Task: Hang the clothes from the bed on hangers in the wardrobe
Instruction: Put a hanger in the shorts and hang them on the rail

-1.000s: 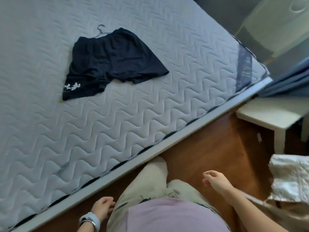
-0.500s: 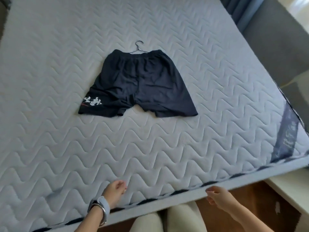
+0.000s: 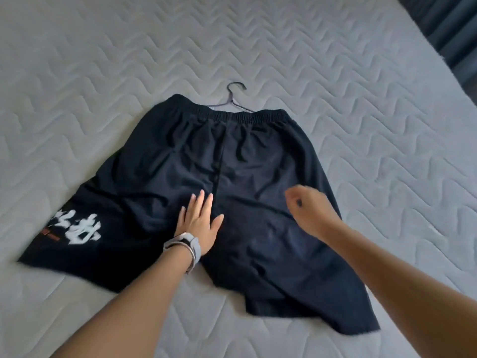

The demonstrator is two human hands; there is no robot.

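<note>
the dark shorts (image 3: 258, 177) lie spread flat on the quilted mattress (image 3: 374, 94), near its middle. their long axis runs from the near edge of the bed toward the far side, leaning a little to the left at the far end. the gathered waistband (image 3: 258, 116) points away from the person and the two leg hems point back toward them, the legs splaying apart. a white print (image 3: 77, 228) sits low on the left leg, close to its hem. a thin wire hanger (image 3: 230, 100) lies at the waistband, its hook sticking out past the band onto the mattress and its shoulders slipping under the fabric. the left hand (image 3: 200, 223) rests flat on the shorts just left of the centre seam, fingers straight and together, gripping nothing; a pale watch (image 3: 189, 242) is strapped at that wrist. the right hand (image 3: 311, 206) is over the right leg with its fingers curled in, blurred, and i cannot tell whether it pinches fabric or holds nothing. a dark blue curtain (image 3: 454, 29) shows beyond the far right corner.
</note>
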